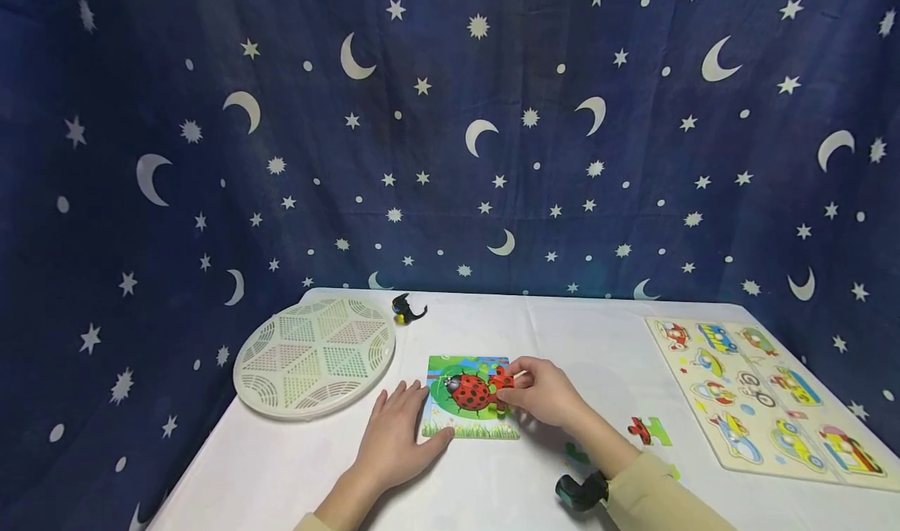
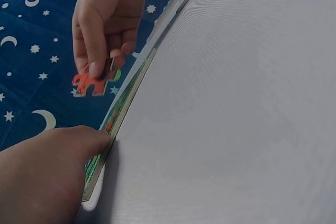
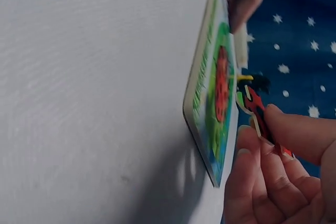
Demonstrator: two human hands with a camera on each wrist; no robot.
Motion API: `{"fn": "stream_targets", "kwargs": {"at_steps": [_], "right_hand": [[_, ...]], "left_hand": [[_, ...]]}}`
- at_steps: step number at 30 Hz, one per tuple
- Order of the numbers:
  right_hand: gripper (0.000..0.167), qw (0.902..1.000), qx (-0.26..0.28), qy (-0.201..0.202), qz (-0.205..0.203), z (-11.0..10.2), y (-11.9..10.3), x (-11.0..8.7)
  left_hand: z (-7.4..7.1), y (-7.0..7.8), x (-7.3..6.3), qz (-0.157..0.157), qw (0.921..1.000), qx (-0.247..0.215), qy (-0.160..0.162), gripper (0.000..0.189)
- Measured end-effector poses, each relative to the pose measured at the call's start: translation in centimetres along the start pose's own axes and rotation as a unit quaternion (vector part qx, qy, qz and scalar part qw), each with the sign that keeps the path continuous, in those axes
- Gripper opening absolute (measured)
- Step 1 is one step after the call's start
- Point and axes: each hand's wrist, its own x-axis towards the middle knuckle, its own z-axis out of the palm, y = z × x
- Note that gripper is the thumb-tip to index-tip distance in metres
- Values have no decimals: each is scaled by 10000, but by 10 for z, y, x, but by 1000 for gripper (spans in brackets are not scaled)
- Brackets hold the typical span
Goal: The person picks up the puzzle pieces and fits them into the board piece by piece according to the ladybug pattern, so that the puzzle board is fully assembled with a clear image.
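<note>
A square ladybug puzzle board [image 1: 439, 367] lies flat on the white table. My right hand [image 1: 544, 394] pinches a red, black-spotted puzzle piece [image 1: 501, 379] between thumb and fingers above the board's right side. In the left wrist view that puzzle piece [image 2: 92, 86] hangs below the fingertips, clear of the board. The right wrist view shows the puzzle piece [image 3: 257, 111] held tilted, with a green bit on it. My left hand [image 1: 401, 436] rests at the board's left edge with fingers extended, its thumb touching the lower edge.
Loose puzzle pieces, one red and green [image 1: 650, 430] and one dark green [image 1: 576, 453], lie by my right forearm, which partly hides some. A round patterned lattice tray [image 1: 305, 414] stands left. A small black object [image 1: 406, 310] sits behind; a wooden vehicle puzzle [image 1: 762, 422] lies right.
</note>
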Motion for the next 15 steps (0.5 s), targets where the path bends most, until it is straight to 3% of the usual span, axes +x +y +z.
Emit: {"fn": "stream_targets", "kwargs": {"at_steps": [8, 15], "right_hand": [[28, 9979, -648, 11, -81, 14, -7, 11], [38, 9982, -590, 36, 41, 22, -11, 18]], "left_hand": [[2, -1, -1, -16, 10000, 66, -9, 75], [3, -3, 0, -5, 10000, 61, 16, 77]]}}
